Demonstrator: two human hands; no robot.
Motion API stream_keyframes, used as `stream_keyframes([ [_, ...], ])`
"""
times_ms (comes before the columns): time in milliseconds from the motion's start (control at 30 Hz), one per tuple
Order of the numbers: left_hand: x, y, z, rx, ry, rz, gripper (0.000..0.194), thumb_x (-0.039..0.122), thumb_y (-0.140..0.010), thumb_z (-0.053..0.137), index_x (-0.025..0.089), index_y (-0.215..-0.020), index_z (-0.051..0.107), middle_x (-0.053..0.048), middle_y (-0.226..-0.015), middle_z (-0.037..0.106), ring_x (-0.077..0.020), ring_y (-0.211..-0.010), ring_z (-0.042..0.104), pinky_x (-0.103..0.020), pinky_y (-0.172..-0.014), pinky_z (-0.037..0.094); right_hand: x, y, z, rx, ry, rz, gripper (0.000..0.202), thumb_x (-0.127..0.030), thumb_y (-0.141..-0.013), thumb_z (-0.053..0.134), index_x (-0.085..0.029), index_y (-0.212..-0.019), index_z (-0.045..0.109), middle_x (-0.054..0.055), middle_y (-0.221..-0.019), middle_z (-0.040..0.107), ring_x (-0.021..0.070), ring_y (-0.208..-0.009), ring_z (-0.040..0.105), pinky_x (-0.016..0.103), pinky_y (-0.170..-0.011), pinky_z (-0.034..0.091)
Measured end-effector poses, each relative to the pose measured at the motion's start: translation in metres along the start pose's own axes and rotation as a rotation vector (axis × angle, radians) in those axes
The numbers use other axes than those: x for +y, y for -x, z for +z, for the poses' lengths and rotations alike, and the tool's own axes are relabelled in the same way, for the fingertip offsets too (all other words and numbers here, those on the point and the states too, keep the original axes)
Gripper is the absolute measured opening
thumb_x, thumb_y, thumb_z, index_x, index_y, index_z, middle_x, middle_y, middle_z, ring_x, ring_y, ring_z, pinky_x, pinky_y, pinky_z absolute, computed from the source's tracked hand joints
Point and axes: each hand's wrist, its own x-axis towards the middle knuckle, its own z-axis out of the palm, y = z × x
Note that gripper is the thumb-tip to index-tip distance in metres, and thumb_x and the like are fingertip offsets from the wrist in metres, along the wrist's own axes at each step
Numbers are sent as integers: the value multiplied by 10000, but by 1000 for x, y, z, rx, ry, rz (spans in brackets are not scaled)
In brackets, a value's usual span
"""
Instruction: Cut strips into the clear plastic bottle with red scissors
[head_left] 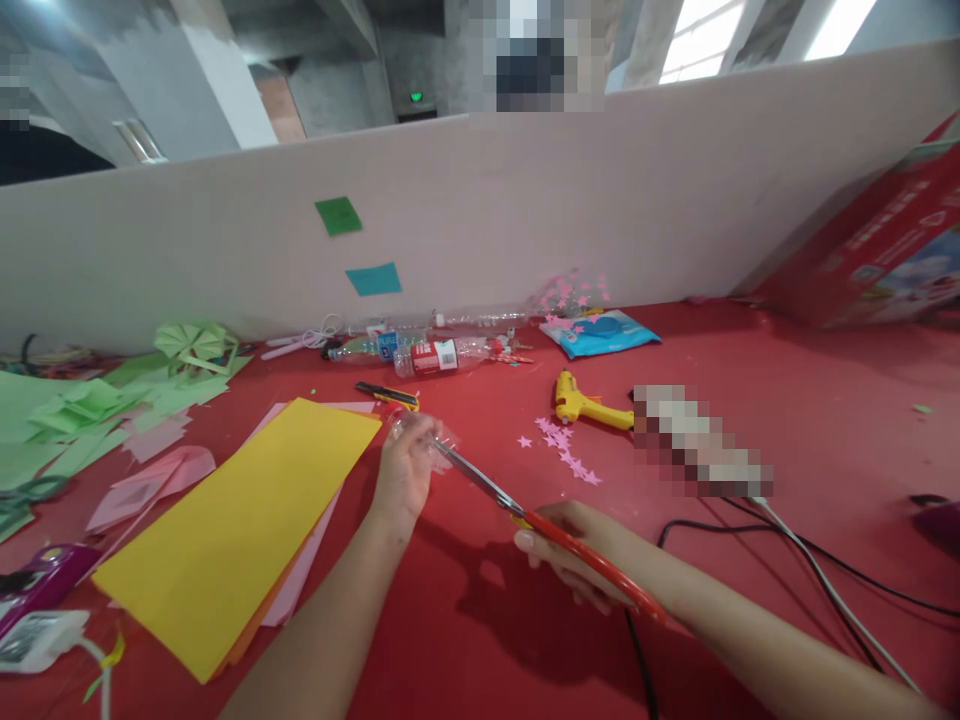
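Note:
My left hand (411, 462) is closed around a clear plastic bottle piece (444, 452), which looks like a cut-off bottle top with a red cap showing beyond the fingers. In my right hand (581, 550) is a pair of scissors (570, 540) with red handles. Their blades reach left and up to the plastic piece, the tips at its edge beside my left fingers. How far apart the blades stand is hard to see. A black and yellow utility knife (386, 394) lies just beyond my left hand. Pink paper stars (564, 448) are scattered beyond the scissors.
Yellow paper sheets (247, 530) lie left of my left arm, with green paper (97, 410) farther left. Plastic bottles (439, 357) and a blue packet (604, 335) lie along the white partition (480, 220). A yellow glue gun (589, 405) and cables (817, 550) are at right.

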Motion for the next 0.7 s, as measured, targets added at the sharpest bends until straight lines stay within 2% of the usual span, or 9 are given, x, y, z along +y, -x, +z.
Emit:
stream_keyframes([
  [133, 2, 3, 2, 15, -28, 5, 203, 40, -603, 709, 160, -703, 579, 41, -624, 611, -106, -633, 621, -237, -649, 464, -3, 2, 1, -5, 35, 20, 513, -697, -744, 563, -190, -689, 501, -84, -387, 433, 62, -291, 381, 162, -301, 276],
  [333, 1, 6, 4, -52, -105, 28, 252, 119, -571, 751, 166, -733, 564, 48, -631, 588, -78, -527, 548, -212, -504, 412, -6, 3, 0, -7, 22, -3, 477, -645, -784, 566, -178, -709, 509, -89, -391, 433, 58, -306, 385, 156, -324, 291],
  [500, 2, 6, 4, -63, -109, 3, 254, 126, -567, 758, 164, -743, 579, 41, -624, 580, -82, -541, 549, -218, -527, 425, -5, 3, 1, -2, 27, 8, 471, -639, -779, 572, -182, -693, 500, -105, -362, 412, 52, -288, 374, 162, -341, 315],
  [700, 1, 2, 2, -7, -34, 33, 252, 80, -566, 767, 152, -732, 592, 43, -660, 583, -56, -588, 541, -188, -599, 430, -5, 2, 4, -33, -64, 8, 488, -664, -764, 548, -186, -679, 502, -117, -323, 393, 48, -260, 351, 189, -394, 402],
])
